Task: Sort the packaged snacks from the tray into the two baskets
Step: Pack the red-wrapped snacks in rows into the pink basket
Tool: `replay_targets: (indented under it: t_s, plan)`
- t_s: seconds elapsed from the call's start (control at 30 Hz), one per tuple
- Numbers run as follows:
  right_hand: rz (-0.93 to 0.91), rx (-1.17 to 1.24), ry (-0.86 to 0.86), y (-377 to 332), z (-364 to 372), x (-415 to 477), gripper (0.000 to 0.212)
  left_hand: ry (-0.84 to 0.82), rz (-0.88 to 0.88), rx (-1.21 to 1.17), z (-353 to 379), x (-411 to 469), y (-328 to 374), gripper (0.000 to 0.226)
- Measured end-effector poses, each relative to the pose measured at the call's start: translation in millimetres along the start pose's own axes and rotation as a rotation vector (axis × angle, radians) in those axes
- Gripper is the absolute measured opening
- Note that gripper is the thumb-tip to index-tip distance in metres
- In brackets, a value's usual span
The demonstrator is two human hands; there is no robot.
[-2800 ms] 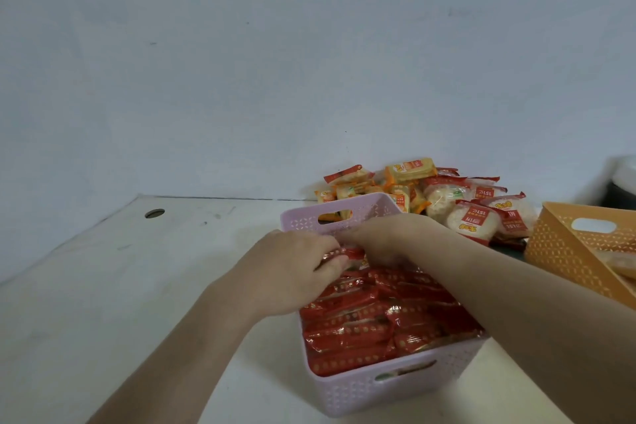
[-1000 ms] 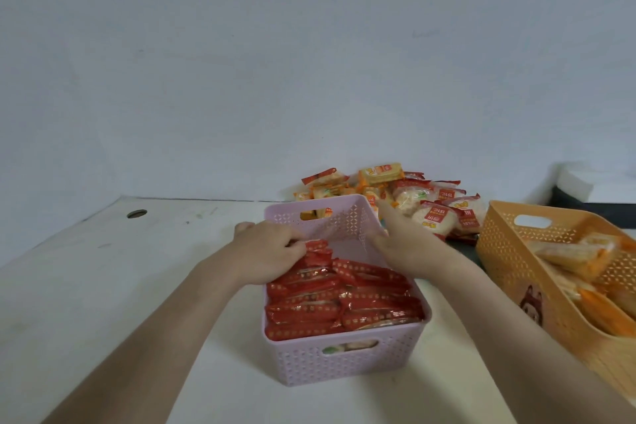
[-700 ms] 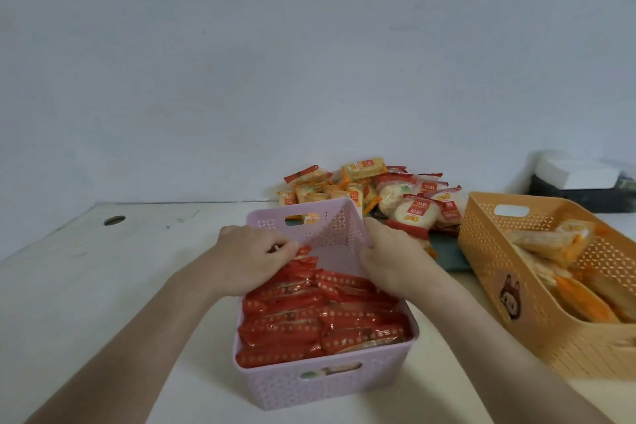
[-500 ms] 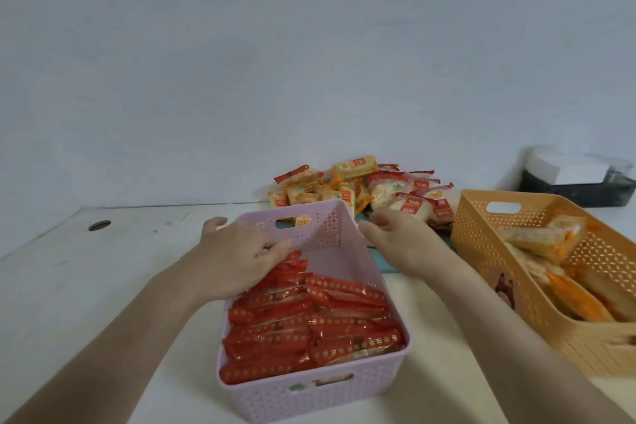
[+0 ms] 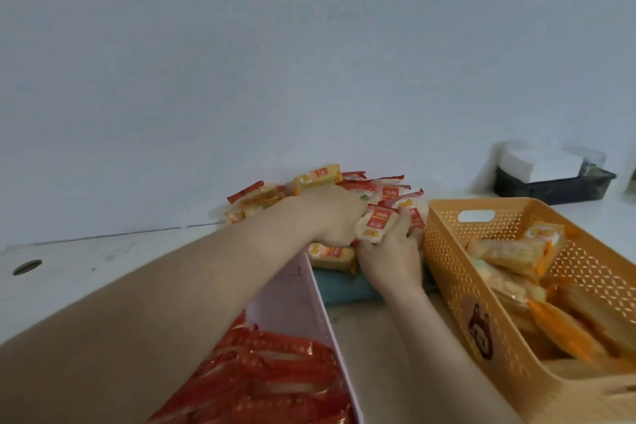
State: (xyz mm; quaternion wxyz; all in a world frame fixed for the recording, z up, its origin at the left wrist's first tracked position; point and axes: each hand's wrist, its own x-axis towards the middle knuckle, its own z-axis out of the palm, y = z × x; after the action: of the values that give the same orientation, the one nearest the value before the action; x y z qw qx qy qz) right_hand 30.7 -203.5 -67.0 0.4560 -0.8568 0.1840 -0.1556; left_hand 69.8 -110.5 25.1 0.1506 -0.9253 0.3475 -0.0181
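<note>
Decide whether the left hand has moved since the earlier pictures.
Yes: the left hand has gone forward from the pink basket to the snack pile behind it.

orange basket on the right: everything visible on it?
The orange basket looks plastic: rectangular, flared walls perforated in a lattice. An oval handle slot is cut in its far end wall; a cartoon-animal sticker sits on the long wall facing the pink basket. It stands upright on the white table, right of the tray, its near end cut off by the frame. Pale and orange-wrapped snack packs lie inside. The right hand is beside its far corner; contact unclear.
</note>
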Motion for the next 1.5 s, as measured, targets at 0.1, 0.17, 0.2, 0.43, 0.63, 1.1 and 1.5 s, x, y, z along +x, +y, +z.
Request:
replay_targets:
  t_s: [0.1,0.17,0.2,0.43,0.63,1.1,1.5]
  plan:
    - [0.019,0.094,0.078,3,7,12,0.091,-0.019,0.040,0.096,15,45,-6,0.058]
    - [0.005,0.104,0.092,2,12,18,0.097,-0.043,-0.027,0.070,21,64,-13,0.075]
    - [-0.001,0.101,0.101,2,14,23,0.101,-0.067,-0.063,0.040,22,73,-15,0.082]
    - [0.053,0.105,-0.012,10,22,46,0.108,-0.176,-0.205,-0.143,31,106,-36,0.136]
    - [0.021,0.087,-0.125,14,26,52,0.104,-0.192,-0.211,-0.207,20,101,-33,0.088]
    - [-0.257,0.576,-0.112,-22,-4,43,0.094,0.318,-0.268,-0.746,2,4,-62,0.081]
    - [-0.233,0.995,-0.473,-67,-15,12,0.092,0.671,-0.147,-1.188,-13,-77,-72,0.063]
